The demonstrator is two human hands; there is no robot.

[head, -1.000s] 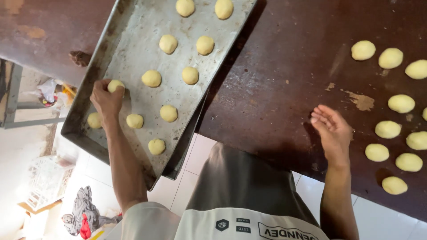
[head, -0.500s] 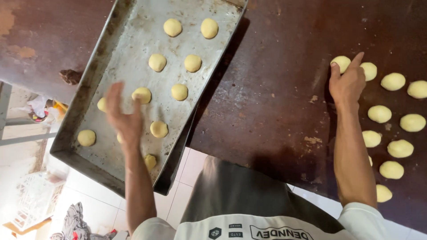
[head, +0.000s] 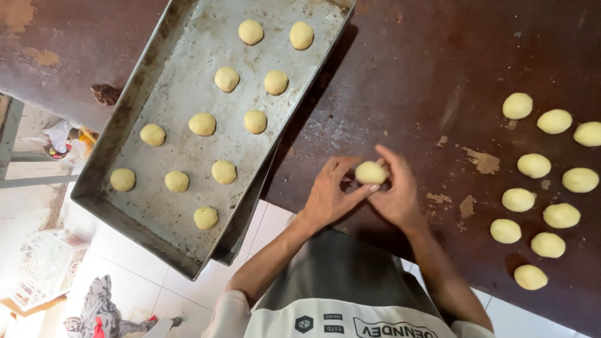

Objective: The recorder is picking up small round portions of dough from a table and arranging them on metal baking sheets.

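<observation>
A pale yellow dough ball (head: pixel 370 172) is held between both hands above the dark brown table (head: pixel 400 81). My left hand (head: pixel 328 195) pinches it from the left with thumb and fingers. My right hand (head: pixel 395 191) cups it from the right. To the left lies a grey metal baking tray (head: pixel 125 134) with several flattened dough rounds, the nearest of them (head: pixel 224 171) left of my left hand. Several more dough balls, among them one (head: pixel 504 231) at the near right, sit in rows on the table's right side.
The tray's near corner hangs past the table edge over a white tiled floor (head: pixel 150 294). A small dark lump (head: pixel 105 94) lies beside the tray's left rim. Dough scraps (head: pixel 483 161) stick to the table between my hands and the loose balls.
My right hand came back from the rows at the right with a dough ball. My left hand left the tray and joined it in front of me.
</observation>
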